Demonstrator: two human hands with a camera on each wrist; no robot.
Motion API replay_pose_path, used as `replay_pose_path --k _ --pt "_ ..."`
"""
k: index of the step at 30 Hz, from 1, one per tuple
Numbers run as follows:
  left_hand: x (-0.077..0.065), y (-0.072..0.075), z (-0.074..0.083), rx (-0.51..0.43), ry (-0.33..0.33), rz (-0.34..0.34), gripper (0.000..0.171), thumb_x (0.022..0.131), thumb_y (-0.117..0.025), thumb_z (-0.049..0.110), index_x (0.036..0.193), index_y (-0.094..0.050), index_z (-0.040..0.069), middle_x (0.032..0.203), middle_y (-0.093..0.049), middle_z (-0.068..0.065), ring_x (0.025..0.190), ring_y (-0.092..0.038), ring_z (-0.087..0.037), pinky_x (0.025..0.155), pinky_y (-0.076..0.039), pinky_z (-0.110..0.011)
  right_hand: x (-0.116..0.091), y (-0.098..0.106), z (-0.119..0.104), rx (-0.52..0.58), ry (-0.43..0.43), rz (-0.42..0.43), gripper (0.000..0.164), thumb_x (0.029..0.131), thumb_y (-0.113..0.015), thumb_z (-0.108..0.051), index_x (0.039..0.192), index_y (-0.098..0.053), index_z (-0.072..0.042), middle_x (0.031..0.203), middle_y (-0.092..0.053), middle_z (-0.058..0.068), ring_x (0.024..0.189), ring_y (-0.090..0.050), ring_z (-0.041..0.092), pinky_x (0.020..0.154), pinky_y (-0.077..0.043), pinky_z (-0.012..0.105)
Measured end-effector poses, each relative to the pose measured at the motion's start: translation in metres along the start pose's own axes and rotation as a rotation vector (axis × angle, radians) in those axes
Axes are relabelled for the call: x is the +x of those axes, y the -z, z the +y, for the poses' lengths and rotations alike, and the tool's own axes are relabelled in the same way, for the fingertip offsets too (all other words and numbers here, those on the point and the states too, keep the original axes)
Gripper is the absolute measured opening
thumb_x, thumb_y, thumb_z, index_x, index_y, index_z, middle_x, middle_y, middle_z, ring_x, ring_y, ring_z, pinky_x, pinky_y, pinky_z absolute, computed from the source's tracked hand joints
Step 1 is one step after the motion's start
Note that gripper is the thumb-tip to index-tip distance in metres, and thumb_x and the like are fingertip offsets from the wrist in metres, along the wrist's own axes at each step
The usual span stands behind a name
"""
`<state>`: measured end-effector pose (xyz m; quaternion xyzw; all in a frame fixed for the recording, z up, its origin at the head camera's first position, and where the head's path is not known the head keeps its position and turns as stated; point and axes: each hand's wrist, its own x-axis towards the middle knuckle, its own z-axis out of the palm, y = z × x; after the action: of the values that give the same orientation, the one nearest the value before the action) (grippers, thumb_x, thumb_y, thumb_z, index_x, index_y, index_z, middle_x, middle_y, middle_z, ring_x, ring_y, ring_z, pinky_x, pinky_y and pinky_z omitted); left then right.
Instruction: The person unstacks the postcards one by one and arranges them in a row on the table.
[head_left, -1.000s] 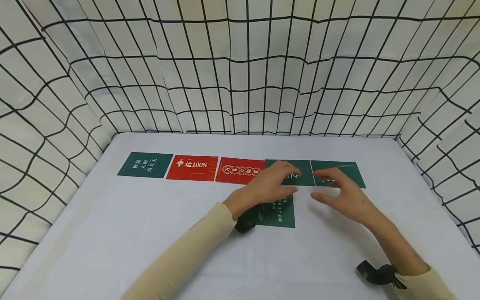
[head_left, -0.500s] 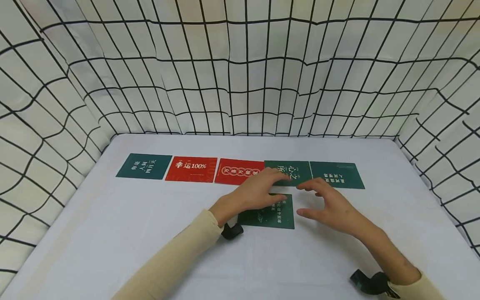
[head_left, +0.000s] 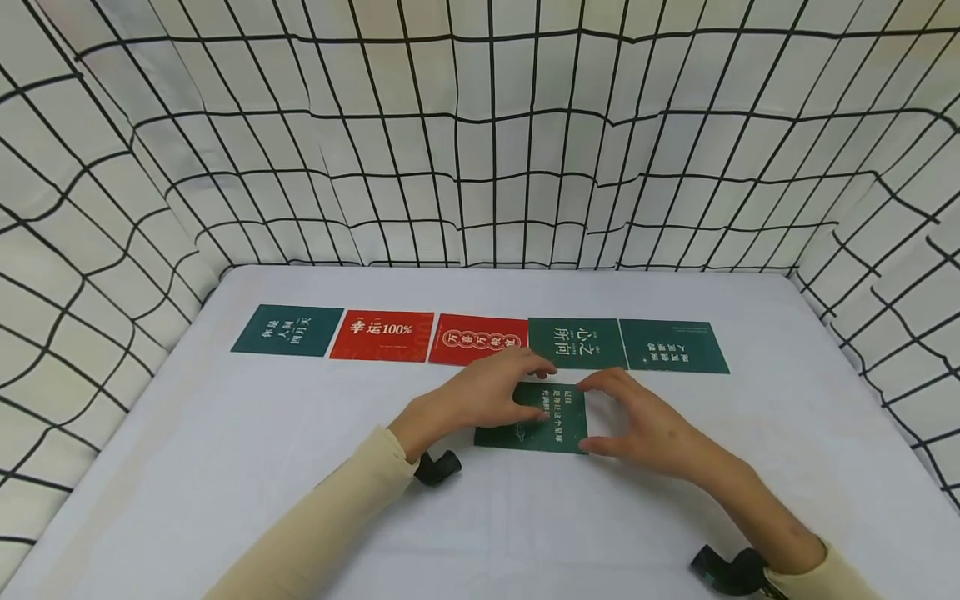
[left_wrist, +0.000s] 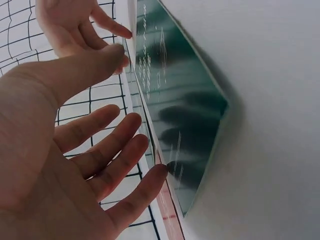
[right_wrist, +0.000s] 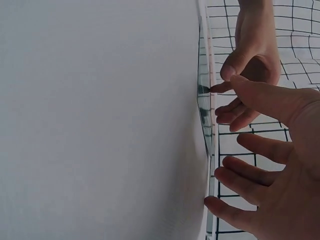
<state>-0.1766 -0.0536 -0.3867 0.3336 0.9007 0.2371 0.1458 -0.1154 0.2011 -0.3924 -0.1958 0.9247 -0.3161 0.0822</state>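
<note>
A green card with white lettering lies flat, in front of a row of cards. Above its left part is my left hand, fingers loosely spread; in the left wrist view this hand has its little fingertip at the glossy card, contact unclear. My right hand is at the card's right edge, thumb near the front corner and fingers near the back one. The right wrist view has the right hand with relaxed, parted fingers, gripping nothing.
The row holds a green card at left, a red card, another red card partly behind my left hand, and two green cards at right. A black grid net rises behind the white table.
Both hands have come back from the row of cards towards the front card. The left hand has shifted left, and the right hand has moved left to that card's edge. The cards stay put.
</note>
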Motion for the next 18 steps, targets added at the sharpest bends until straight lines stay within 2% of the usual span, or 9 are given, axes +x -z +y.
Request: replay_pose_path --k 8,18 --pt "-0.011 0.002 -0.007 0.041 -0.003 -0.012 0.076 0.081 -0.088 0.041 0.147 -0.058 0.019 0.143 -0.061 -0.002 0.132 -0.054 -0.018 0.109 -0.056 -0.038 0.000 -0.006 -0.004 -0.089 -0.026 -0.074 0.087 0.078 -0.092 -0.033 0.152 -0.049 -0.015 0.160 -0.047 0.011 0.144 -0.050 0.040 0.116 -0.045 0.062" --pt "-0.020 0.002 -0.012 0.098 -0.025 -0.007 0.080 0.078 -0.089 0.046 0.147 -0.058 0.020 0.142 -0.061 -0.002 0.130 -0.055 -0.020 0.109 -0.055 -0.040 -0.001 -0.012 -0.005 -0.171 -0.015 -0.088 0.094 0.077 -0.093 -0.035 0.155 -0.045 -0.013 0.163 -0.044 0.012 0.148 -0.046 0.041 0.116 -0.043 0.064"
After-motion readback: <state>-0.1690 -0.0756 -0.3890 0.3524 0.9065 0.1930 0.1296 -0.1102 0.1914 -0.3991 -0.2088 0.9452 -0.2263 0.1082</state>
